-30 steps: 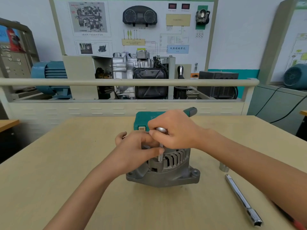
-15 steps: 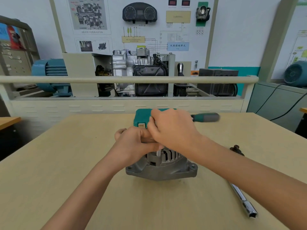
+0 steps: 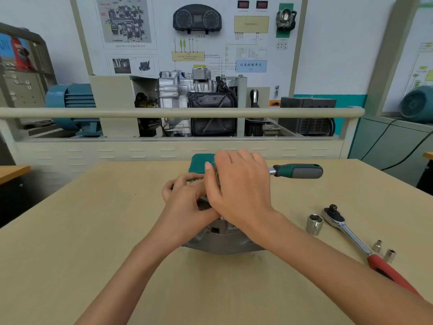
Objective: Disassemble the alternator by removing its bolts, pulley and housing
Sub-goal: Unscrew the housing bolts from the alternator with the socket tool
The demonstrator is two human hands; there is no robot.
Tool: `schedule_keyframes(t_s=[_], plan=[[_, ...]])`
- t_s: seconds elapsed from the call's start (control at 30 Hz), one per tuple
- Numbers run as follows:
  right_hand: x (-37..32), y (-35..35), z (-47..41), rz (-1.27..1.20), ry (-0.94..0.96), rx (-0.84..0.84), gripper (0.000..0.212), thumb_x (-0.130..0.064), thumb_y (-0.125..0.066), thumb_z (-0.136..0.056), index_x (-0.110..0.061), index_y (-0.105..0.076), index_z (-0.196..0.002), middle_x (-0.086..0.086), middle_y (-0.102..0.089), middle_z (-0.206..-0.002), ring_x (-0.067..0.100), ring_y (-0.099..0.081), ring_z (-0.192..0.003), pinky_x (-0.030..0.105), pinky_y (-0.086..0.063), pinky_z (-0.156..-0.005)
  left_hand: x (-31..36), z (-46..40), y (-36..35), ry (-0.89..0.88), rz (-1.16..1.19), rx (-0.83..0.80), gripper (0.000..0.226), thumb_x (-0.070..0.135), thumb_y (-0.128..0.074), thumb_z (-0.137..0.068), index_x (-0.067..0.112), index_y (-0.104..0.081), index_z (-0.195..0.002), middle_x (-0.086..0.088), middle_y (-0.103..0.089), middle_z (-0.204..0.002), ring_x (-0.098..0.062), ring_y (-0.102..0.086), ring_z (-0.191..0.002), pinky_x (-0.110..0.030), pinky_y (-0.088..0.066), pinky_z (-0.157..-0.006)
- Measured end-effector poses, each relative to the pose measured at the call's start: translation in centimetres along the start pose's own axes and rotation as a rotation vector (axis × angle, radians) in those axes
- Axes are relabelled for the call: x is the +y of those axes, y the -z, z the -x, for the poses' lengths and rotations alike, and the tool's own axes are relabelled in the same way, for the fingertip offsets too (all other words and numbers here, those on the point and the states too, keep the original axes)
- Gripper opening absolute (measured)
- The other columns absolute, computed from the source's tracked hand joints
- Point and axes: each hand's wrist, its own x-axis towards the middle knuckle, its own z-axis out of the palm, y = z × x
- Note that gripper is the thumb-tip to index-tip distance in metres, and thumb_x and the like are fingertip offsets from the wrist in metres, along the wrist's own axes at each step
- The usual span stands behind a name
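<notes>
A training workshop, its back wall taken up by a white teaching board (image 3: 187,36) printed with diagrams and fitted with one instrument cluster (image 3: 197,19); a blue label on it reads "仪表控制单元" (image 3: 250,65), while the other writing is too small to read. Below the board, behind a beige rail (image 3: 178,112), a blue electric motor (image 3: 72,106) stands at the left and a cutaway engine and gearbox (image 3: 196,102) at the middle. In front lies a pale wooden table (image 3: 82,231). Near its middle the alternator (image 3: 222,240) rests on the table, mostly hidden under the two hands, with only its grey lower housing showing. The left hand (image 3: 185,202) is curled over the alternator's top, its fingers bent round something there; what they grip cannot be told. The right hand (image 3: 241,188) lies over it just beside the left, fingers together and curved downward; whether they clamp a tool is hidden. Behind the hands sits one teal case (image 3: 199,161), closed as far as shows, contents unseen. A green-and-grey tool handle (image 3: 297,171) sticks out to the right from behind the right hand. Further right on the table lie one large socket (image 3: 314,224), upright with the open end up, one red-handled ratchet wrench (image 3: 356,242), and two small sockets (image 3: 383,250) just beside its shaft.
</notes>
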Motion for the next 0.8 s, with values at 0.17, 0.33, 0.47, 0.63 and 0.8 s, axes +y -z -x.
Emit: schedule_keyframes(t_s=[0.17, 0.33, 0.47, 0.63, 0.8], plan=[[0.3, -0.8, -0.1, -0.134, 0.022, 0.149, 0.031, -0.027, -0.045, -0.087, -0.013, -0.053, -0.061, 0.000, -0.051, -0.054, 0.018, -0.041, -0.053, 0.029, -0.023, -0.060, -0.5, 0.8, -0.9, -0.105, 0.057, 0.108, 0.010, 0.051, -0.048, -0.068, 0.043, -0.046, -0.062, 0.032, -0.057, -0.073, -0.002, -0.045, -0.086, -0.019, -0.019, -0.091], [0.2, -1.3, -0.3, -0.239, 0.009, 0.262, 0.033, -0.025, -0.045, -0.086, -0.015, -0.046, -0.055, -0.002, -0.045, -0.048, 0.011, -0.028, -0.052, 0.028, -0.016, -0.059, -0.6, 1.0, -2.0, -0.153, -0.006, 0.213, 0.008, 0.045, -0.049, -0.074, 0.046, -0.043, -0.069, 0.028, -0.055, -0.071, -0.002, -0.042, -0.075, -0.019, -0.021, -0.088], [0.0, -1.8, -0.4, -0.291, -0.017, 0.331, 0.035, -0.022, -0.046, -0.084, -0.015, -0.043, -0.050, -0.004, -0.039, -0.043, 0.013, -0.029, -0.045, 0.028, -0.019, -0.058, -1.0, 0.9, -2.4, -0.176, -0.011, 0.258, 0.003, 0.043, -0.050, -0.075, 0.042, -0.052, -0.074, 0.028, -0.050, -0.062, -0.001, -0.043, -0.075, -0.019, -0.022, -0.085], [0.0, -2.3, -0.7, -0.343, -0.040, 0.386, 0.037, -0.020, -0.045, -0.080, -0.015, -0.040, -0.043, -0.004, -0.034, -0.037, 0.014, -0.029, -0.038, 0.028, -0.021, -0.053, -1.0, 0.8, -2.4, -0.199, -0.028, 0.272, 0.015, 0.040, -0.049, -0.076, 0.039, -0.053, -0.090, 0.030, -0.048, -0.062, 0.000, -0.042, -0.074, -0.025, -0.023, -0.078], [-0.1, -2.5, -0.8, -0.379, -0.046, 0.426, 0.038, -0.019, -0.045, -0.077, -0.014, -0.041, -0.040, -0.003, -0.033, -0.034, 0.012, -0.025, -0.037, 0.027, -0.020, -0.052, -1.0, 0.8, -2.5, -0.210, -0.055, 0.288, 0.011, 0.035, -0.050, -0.076, 0.036, -0.060, -0.080, 0.025, -0.052, -0.064, -0.003, -0.041, -0.072, -0.026, -0.022, -0.075]])
